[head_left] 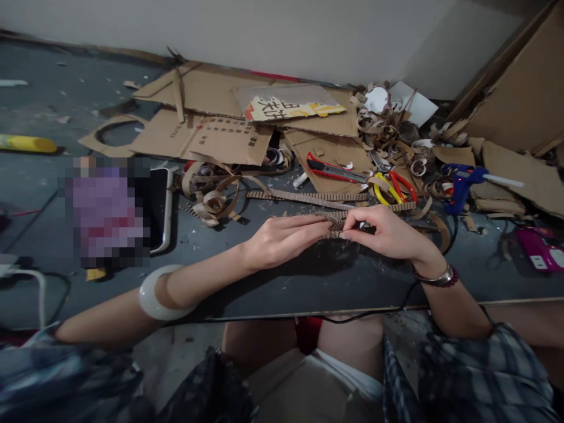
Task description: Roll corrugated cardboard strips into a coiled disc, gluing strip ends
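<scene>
My left hand (282,239) and my right hand (381,229) meet over the dark table, both pinching a narrow corrugated cardboard strip (335,224) from either side. Its ridged edge shows between my fingers. Just beyond my hands lie longer corrugated strips (304,197). Further back are a red utility knife (335,169) and yellow-and-red scissors (393,188). A blue glue gun (462,183) lies to the right, and curled cardboard strips (215,200) sit to the left. A white bangle (163,292) circles my left forearm, and a metal bracelet (436,277) circles my right wrist.
Cardboard sheets (198,130) and heaped scraps (388,126) cover the table's back, against the wall. A phone (159,205) lies at left, partly under a pixelated patch. A yellow tube (26,144) lies far left, a pink box (540,249) right. The table's front edge (308,311) runs below my forearms.
</scene>
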`<state>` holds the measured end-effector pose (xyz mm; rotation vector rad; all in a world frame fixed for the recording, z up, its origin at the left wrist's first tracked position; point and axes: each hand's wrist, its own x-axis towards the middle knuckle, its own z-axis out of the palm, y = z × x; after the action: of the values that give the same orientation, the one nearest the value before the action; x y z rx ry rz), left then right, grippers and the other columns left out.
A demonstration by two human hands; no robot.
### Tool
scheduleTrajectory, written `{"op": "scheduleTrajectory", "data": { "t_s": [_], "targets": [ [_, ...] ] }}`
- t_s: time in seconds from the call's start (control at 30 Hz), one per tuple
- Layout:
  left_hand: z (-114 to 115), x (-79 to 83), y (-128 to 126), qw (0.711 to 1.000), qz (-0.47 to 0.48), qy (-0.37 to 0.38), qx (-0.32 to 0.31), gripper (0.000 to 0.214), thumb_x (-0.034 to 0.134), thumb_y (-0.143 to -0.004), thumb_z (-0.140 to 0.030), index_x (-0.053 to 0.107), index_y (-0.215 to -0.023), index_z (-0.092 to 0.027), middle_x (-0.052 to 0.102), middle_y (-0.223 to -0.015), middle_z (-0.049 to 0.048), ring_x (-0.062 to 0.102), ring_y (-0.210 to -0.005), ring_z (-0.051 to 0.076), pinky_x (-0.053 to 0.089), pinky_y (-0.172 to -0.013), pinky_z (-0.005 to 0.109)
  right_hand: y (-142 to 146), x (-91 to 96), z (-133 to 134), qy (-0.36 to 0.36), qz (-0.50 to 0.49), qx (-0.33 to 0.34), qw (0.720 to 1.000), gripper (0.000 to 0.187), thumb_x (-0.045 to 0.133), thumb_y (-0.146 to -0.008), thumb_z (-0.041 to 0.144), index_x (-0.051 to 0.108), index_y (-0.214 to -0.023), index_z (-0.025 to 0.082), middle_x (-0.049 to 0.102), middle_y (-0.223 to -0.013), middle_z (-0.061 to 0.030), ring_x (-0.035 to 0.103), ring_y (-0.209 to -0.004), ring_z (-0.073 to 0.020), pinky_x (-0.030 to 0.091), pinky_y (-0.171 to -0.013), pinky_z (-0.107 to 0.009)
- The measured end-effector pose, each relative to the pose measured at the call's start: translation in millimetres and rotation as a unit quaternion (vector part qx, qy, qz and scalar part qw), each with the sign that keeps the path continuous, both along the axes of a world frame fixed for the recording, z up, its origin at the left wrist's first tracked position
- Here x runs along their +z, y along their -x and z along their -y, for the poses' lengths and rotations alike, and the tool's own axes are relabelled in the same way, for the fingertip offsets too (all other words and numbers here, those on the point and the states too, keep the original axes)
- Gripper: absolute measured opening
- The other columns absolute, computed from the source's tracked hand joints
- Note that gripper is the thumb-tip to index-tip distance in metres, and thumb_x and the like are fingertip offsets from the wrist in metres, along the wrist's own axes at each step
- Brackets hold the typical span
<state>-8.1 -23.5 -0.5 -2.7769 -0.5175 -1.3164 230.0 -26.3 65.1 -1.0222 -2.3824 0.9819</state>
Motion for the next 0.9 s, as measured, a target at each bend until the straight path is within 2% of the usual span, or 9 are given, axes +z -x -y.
{"op": "scheduleTrajectory", "data": {
  "t_s": [0.13,0.23,0.3,0.37,0.43,0.53,0.63,0.8,0.9],
  "targets": [
    [0.5,2.4,1.8,1.000,0.011,0.006,-0.027,0.040,0.065,-0.083,-0.010,0.055,-0.122,-0.013,0.070,-0.111,0.0085,0.064,-0.108,0.013,0.052,-0.098,0.022,-0.6,-3.3,-2.4,0.021,-0.004,-0.030,0.999,0.024,0.061,-0.085,0.038,0.065,-0.076,0.016,0.065,-0.073,-0.0003,0.057,-0.067,-0.0095,0.041,-0.066,-0.021],
    [2.7,5.1,3.2,0.998,0.022,0.018,-0.049,0.044,0.065,-0.081,-0.006,0.053,-0.123,-0.012,0.070,-0.110,0.0094,0.063,-0.111,0.015,0.052,-0.099,0.024,-2.1,-7.5,-4.6,0.022,0.011,-0.091,0.996,0.034,0.068,-0.076,0.047,0.064,-0.069,0.015,0.063,-0.066,-0.0003,0.054,-0.062,-0.0101,0.040,-0.061,-0.022],
    [4.6,7.0,4.6,0.997,0.022,0.035,-0.059,0.046,0.062,-0.083,-0.004,0.051,-0.126,-0.013,0.069,-0.113,0.0085,0.061,-0.114,0.017,0.052,-0.101,0.027,-2.8,-9.6,-5.7,0.025,0.020,-0.118,0.993,0.038,0.072,-0.070,0.052,0.066,-0.075,0.014,0.064,-0.068,-0.0016,0.054,-0.061,-0.0111,0.041,-0.058,-0.022],
    [6.0,8.8,6.4,0.997,0.023,0.046,-0.065,0.047,0.059,-0.084,-0.004,0.050,-0.128,-0.015,0.068,-0.116,0.0073,0.059,-0.117,0.018,0.051,-0.102,0.029,-3.2,-10.7,-6.5,0.037,0.016,-0.104,0.994,0.050,0.072,-0.069,0.053,0.067,-0.100,0.014,0.070,-0.085,-0.0054,0.060,-0.069,-0.0139,0.046,-0.063,-0.024],
    [6.6,10.4,8.1,0.995,0.017,0.048,-0.084,0.047,0.059,-0.085,-0.004,0.049,-0.130,-0.015,0.067,-0.118,0.0083,0.057,-0.120,0.020,0.051,-0.103,0.030,-3.7,-11.0,-7.2,0.048,0.004,-0.060,0.997,0.065,0.071,-0.072,0.051,0.058,-0.124,0.016,0.069,-0.109,-0.0091,0.065,-0.088,-0.0184,0.050,-0.077,-0.029],
    [6.4,11.4,9.3,0.992,-0.001,0.048,-0.117,0.048,0.058,-0.085,-0.004,0.048,-0.131,-0.014,0.065,-0.121,0.0112,0.054,-0.123,0.022,0.051,-0.103,0.032,-4.8,-11.2,-8.7,0.055,0.004,0.007,0.998,0.064,0.068,-0.076,0.048,0.053,-0.132,0.019,0.062,-0.127,-0.0093,0.061,-0.113,-0.0231,0.046,-0.097,-0.034],
    [6.6,10.5,8.0,0.993,0.008,0.047,-0.109,0.048,0.058,-0.085,-0.004,0.048,-0.131,-0.015,0.065,-0.120,0.0105,0.055,-0.122,0.021,0.052,-0.101,0.033,-4.8,-12.9,-9.4,0.071,0.005,0.023,0.997,0.061,0.065,-0.079,0.047,0.053,-0.132,0.019,0.058,-0.132,-0.0087,0.057,-0.120,-0.0230,0.042,-0.103,-0.035],
    [7.3,11.3,1.9,0.995,0.040,0.071,-0.065,0.047,0.063,-0.082,-0.003,0.052,-0.125,-0.016,0.070,-0.111,0.0074,0.062,-0.113,0.016,0.052,-0.099,0.026,-1.1,-16.6,-6.3,0.056,-0.039,-0.016,0.998,0.056,0.067,-0.078,0.044,0.058,-0.125,0.016,0.070,-0.112,-0.0078,0.067,-0.095,-0.0188,0.053,-0.084,-0.031],
    [3.1,11.2,-2.1,0.979,0.095,0.174,-0.035,0.053,0.072,-0.076,-0.013,0.051,-0.125,-0.019,0.062,-0.125,0.0109,0.056,-0.120,0.021,0.048,-0.104,0.035,0.3,-17.3,-3.0,-0.044,-0.075,-0.078,0.993,0.060,0.075,-0.069,0.043,0.061,-0.118,0.013,0.072,-0.099,-0.0074,0.067,-0.082,-0.0165,0.054,-0.075,-0.028]
  ]
}}
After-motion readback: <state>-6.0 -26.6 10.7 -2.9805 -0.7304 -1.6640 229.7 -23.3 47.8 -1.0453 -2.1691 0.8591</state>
